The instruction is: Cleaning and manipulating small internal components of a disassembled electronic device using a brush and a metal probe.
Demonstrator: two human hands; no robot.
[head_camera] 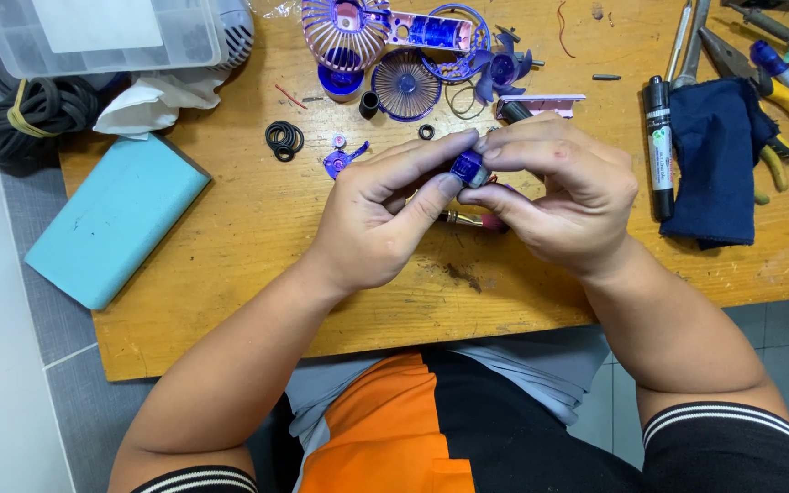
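Above the middle of the table [230,237], the left hand [376,219] and right hand [554,196] pinch a small blue part [469,168] between closed fingers [431,155]; fan pieces [404,55] lie along the far edge.

— What is past the hands, at the far side of the wooden table [230,301]?

— A purple fan cage [347,32], a round purple grille [405,85] and a small fan blade [502,68]. They lie close together.

— And out to the left of the hands?

— Some black rubber rings [284,139] in a little pile. Farther left is a light blue block [116,217]. It hangs over the table edge. Beyond it are a white crumpled tissue [152,99] and a clear plastic box [102,35]. A coil of black cable [29,119] sits at the corner.

— What is to the right of the hands?

— A black marker [658,146], just beside a dark blue cloth [714,160]. Pliers with yellow handles [783,100] lie partly on the cloth.
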